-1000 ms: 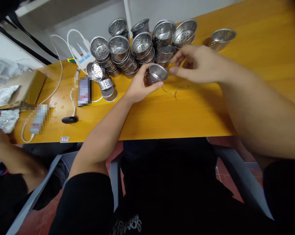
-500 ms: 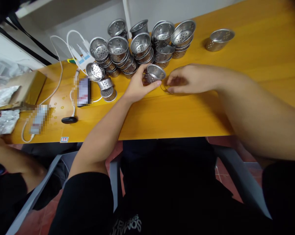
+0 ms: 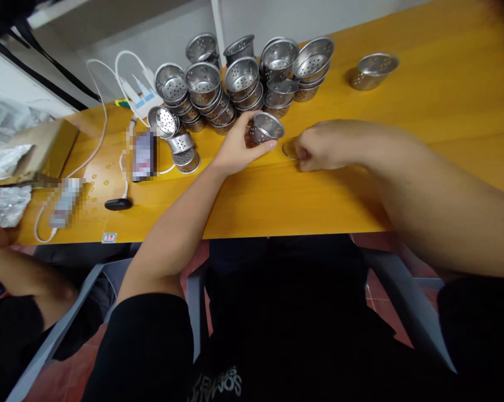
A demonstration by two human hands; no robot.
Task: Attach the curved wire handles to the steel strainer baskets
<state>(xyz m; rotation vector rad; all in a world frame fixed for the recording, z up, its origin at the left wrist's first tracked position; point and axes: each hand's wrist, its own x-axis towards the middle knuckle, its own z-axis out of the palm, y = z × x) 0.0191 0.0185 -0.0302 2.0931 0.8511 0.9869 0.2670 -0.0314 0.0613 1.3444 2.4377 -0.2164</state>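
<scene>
My left hand (image 3: 240,142) is closed around a perforated metal cup (image 3: 267,128), its thumb along the near side and its fingers behind. The cup's mouth faces up and tilts a little toward me. To its right, my right hand (image 3: 318,146) is curled closed just above the table. A thin, shiny curved wire or ring (image 3: 291,152) sticks out from its fingertips, and the rest of it is hidden by the hand. Behind the held cup stand stacks of similar perforated cups (image 3: 241,78), several of them nested.
A lone perforated cup (image 3: 373,72) stands at the back right of the yellow table (image 3: 277,206). To the left are a phone (image 3: 144,156), a power strip (image 3: 147,103) with white cables, a black oval object (image 3: 118,204) and a cardboard box (image 3: 46,148). Another person's arm (image 3: 29,268) is at far left.
My right hand has moved slightly right and toward me, its fingers curling in, and the thin curved piece shifted right with it. My left hand and its cup have barely moved.
</scene>
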